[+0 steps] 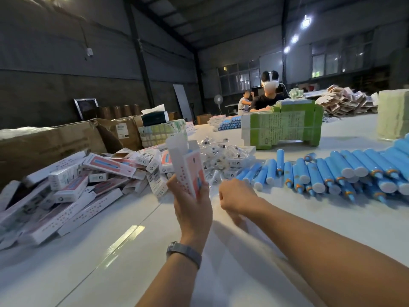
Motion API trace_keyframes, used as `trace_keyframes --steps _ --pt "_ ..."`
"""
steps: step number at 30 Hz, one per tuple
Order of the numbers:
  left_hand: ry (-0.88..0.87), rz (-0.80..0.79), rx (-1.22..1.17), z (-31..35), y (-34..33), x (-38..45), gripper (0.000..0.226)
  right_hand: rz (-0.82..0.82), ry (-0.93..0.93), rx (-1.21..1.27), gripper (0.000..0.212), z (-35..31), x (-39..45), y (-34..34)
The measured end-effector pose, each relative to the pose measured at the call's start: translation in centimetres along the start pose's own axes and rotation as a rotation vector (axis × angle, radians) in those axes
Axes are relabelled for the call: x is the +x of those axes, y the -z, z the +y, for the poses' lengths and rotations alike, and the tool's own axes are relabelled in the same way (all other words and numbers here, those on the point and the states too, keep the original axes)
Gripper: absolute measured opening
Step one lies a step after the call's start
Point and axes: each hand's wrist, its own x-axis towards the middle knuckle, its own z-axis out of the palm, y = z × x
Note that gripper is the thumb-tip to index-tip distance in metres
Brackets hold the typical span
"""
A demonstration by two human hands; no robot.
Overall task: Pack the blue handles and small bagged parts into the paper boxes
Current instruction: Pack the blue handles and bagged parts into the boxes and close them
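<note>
One paper box (188, 167) upright in the left hand (192, 209), above a glossy white table (110, 251).

Box: slim rectangular carton, matte white and pink with dotted print, top flap open; left fingers curled round its lower end. Right hand (235, 199) low over the table just beside it, fingers curled under, blurred; cannot tell whether they hold anything. Blue handles (327, 173): smooth cylinders, white end caps, orange-ringed tips, lying in loose rows at right. Small bagged parts (218, 155): crinkled clear bags heaped behind the hands. Packed boxes (66, 189) piled loosely at left. Metal-link watch (184, 251) on left wrist.
</note>
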Motion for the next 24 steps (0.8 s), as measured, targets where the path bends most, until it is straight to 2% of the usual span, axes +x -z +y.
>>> trace_keyframes --steps 3,7,10,15,17,21,24 --pt "0.052 -0.117 -0.141 0.6 -0.4 -0.3 0.042 0.151 0.012 0.312 0.03 1.3 -0.6 3.0" --pt "0.029 -0.223 -0.302 1.5 -1.0 -1.6 0.034 0.513 0.154 1.041 0.044 2.4 -4.2 9.0" --pt "0.029 -0.279 -0.303 2.1 -1.7 -2.8 0.037 0.67 0.275 1.226 0.038 2.5 -7.2 12.0" --pt "-0.003 -0.308 -0.198 2.4 -2.0 -3.8 0.037 0.762 0.515 1.173 0.035 1.1 -9.5 13.6" --pt "-0.017 -0.324 -0.181 2.4 -1.8 -3.8 0.038 0.798 0.536 1.049 0.032 0.7 -9.5 13.2" --pt "-0.016 -0.348 -0.151 2.6 -1.5 -3.8 0.037 0.907 0.54 0.651 0.026 0.9 -9.2 12.3" --pt "-0.031 -0.378 -0.125 2.7 -1.6 -4.0 0.037 0.927 0.482 0.559 0.024 1.7 -8.9 12.8"
